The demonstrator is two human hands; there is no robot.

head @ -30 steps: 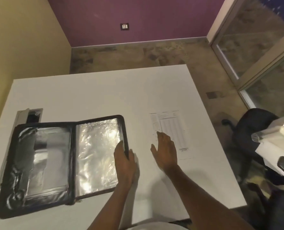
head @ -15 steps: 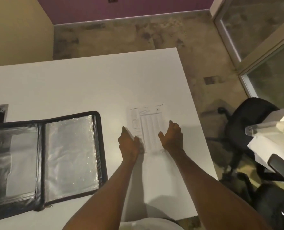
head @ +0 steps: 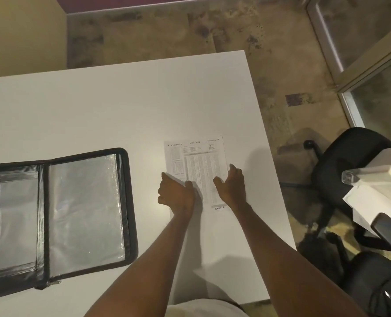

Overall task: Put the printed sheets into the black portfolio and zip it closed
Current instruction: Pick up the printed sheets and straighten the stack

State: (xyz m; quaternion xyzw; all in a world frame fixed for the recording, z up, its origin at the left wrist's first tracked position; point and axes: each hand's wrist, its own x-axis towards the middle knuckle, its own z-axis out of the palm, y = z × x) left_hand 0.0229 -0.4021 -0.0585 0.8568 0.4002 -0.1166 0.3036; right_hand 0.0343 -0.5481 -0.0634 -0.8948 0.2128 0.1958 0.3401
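One thin stack of printed sheets (head: 196,165), how many cannot be told, lies on the white desk (head: 121,106) near its right edge, well apart from the black portfolio (head: 128,202); the left hand (head: 176,193) holds the near-left corner, thumb on the printed face and fingers (head: 166,176) along the left edge, and that corner looks slightly raised off the desk; the right hand (head: 232,186) has its fingers curled at the right edge with the thumb laid on the paper, pinching it by the look of it; the portfolio lies open flat to the left, a clear plastic sleeve (head: 84,207) showing on its right half, its zipper pull (head: 52,283) at the near edge by the spine; a black office chair (head: 340,170) stands off the desk's right side; the step in hand seems to be gathering the sheets for the lift, with nothing loaded yet and the zip undone; the next move calls for raising the stack squarely with both hands so no sheet slides out, carrying it left and feeding it into the portfolio
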